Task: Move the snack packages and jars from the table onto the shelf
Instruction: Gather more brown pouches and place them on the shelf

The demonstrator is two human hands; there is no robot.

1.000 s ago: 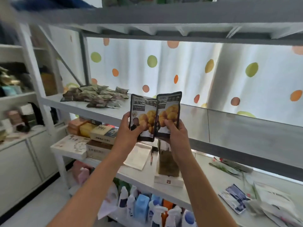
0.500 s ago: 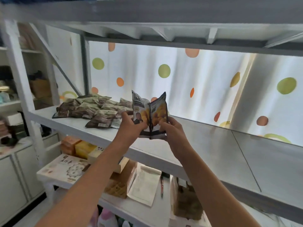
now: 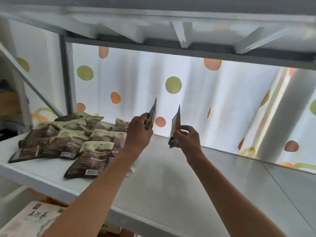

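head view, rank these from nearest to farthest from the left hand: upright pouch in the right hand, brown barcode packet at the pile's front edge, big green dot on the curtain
From the left hand:
1. Upright snack pouch in the right hand, just to its right.
2. Brown barcode packet, lying flat, lower left on the shelf.
3. Big green dot, on the curtain behind, up and right.

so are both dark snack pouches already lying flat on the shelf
No, the left hand and right hand each hold one dark snack pouch upright above the grey metal shelf.
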